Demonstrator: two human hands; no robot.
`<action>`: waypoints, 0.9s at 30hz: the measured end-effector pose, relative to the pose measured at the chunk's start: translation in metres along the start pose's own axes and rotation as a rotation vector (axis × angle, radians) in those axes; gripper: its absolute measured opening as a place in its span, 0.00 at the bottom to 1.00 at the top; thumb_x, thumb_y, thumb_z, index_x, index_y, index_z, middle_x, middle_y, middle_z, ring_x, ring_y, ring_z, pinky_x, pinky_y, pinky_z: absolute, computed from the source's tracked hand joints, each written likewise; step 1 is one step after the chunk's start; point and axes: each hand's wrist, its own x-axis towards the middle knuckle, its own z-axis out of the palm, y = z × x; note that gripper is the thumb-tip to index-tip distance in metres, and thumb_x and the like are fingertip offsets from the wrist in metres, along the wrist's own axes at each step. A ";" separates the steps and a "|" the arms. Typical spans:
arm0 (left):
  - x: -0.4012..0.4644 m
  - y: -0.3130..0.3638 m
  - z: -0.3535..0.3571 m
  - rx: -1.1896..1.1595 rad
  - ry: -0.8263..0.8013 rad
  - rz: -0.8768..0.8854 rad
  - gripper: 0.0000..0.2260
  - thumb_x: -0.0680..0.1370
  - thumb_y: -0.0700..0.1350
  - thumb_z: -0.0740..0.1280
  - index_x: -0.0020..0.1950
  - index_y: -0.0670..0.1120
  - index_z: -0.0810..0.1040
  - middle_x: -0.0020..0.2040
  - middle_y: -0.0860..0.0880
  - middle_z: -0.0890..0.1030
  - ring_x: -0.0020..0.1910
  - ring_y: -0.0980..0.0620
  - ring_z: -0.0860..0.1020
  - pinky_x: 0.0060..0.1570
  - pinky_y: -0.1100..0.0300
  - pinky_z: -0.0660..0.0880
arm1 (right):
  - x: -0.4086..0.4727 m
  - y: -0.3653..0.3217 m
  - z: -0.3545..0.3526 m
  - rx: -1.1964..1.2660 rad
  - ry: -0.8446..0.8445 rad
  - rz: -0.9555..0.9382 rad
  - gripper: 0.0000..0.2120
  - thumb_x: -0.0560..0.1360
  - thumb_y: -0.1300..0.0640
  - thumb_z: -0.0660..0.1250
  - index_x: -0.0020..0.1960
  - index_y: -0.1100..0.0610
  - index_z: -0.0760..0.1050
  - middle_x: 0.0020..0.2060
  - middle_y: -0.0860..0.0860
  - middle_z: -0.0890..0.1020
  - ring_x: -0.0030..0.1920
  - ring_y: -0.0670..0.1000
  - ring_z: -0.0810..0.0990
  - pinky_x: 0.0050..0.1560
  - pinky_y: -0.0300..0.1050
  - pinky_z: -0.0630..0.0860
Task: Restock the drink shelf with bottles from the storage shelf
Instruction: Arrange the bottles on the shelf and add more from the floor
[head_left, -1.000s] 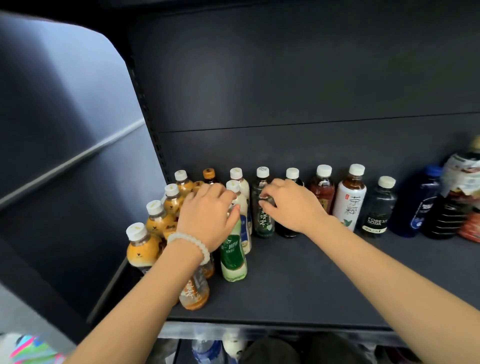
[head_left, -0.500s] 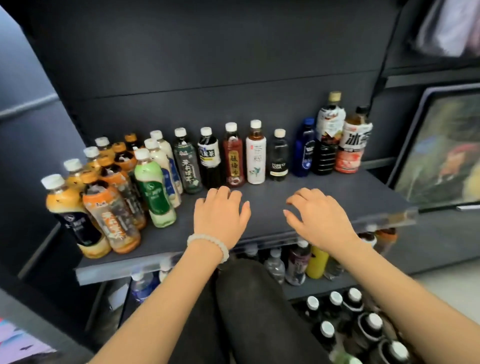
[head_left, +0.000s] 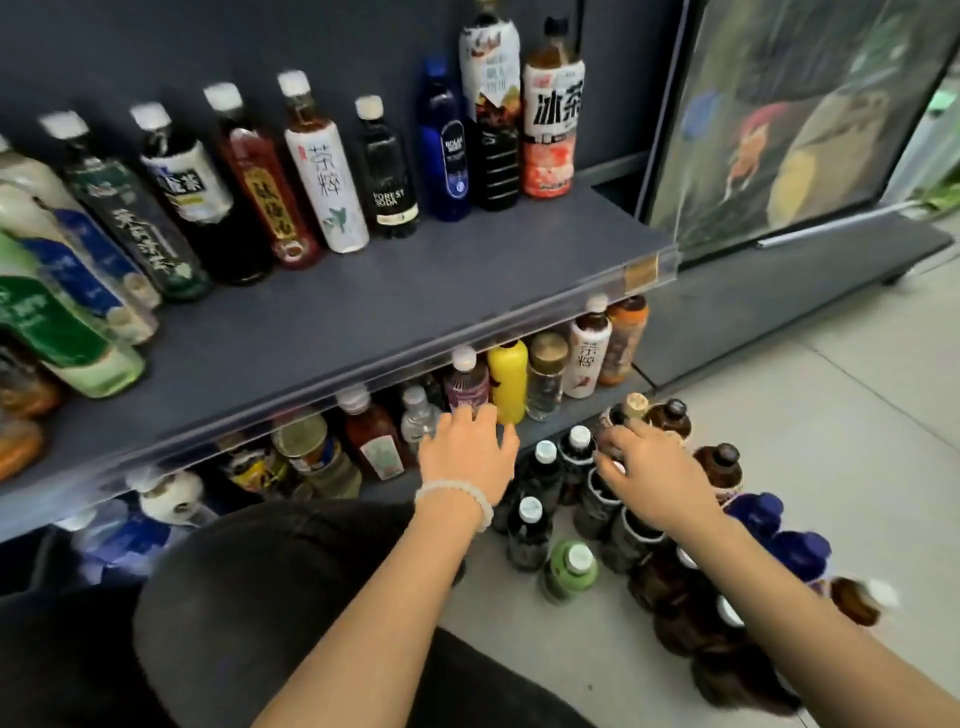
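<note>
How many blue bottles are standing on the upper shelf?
1. The blue bottle stands near the right end of the back row on the upper shelf, between a small dark bottle and a tall dark bottle. Others could be cut off at left.

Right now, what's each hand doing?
Left hand: open, fingers spread near the lower-shelf bottles, no grip.
Right hand: over the floor bottles; grip cannot be told.
</note>
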 end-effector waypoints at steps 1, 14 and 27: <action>0.000 0.003 0.014 -0.039 -0.049 -0.036 0.16 0.81 0.55 0.53 0.63 0.49 0.71 0.61 0.47 0.74 0.63 0.44 0.70 0.55 0.49 0.69 | 0.000 0.006 0.011 0.030 -0.052 0.026 0.14 0.78 0.48 0.60 0.58 0.55 0.74 0.53 0.53 0.76 0.57 0.57 0.75 0.49 0.50 0.72; -0.015 0.035 0.119 -0.226 -0.441 -0.249 0.17 0.79 0.58 0.56 0.63 0.52 0.70 0.63 0.47 0.76 0.61 0.44 0.73 0.55 0.54 0.69 | 0.090 0.006 0.083 0.028 -0.414 -0.010 0.19 0.79 0.47 0.58 0.66 0.56 0.67 0.58 0.57 0.76 0.59 0.60 0.75 0.48 0.51 0.72; -0.009 0.035 0.153 -0.256 -0.692 -0.074 0.16 0.76 0.61 0.61 0.56 0.51 0.69 0.55 0.45 0.79 0.54 0.40 0.77 0.49 0.53 0.70 | 0.122 0.000 0.115 -0.093 -0.549 0.030 0.23 0.77 0.45 0.61 0.64 0.60 0.67 0.56 0.60 0.78 0.57 0.62 0.76 0.47 0.50 0.73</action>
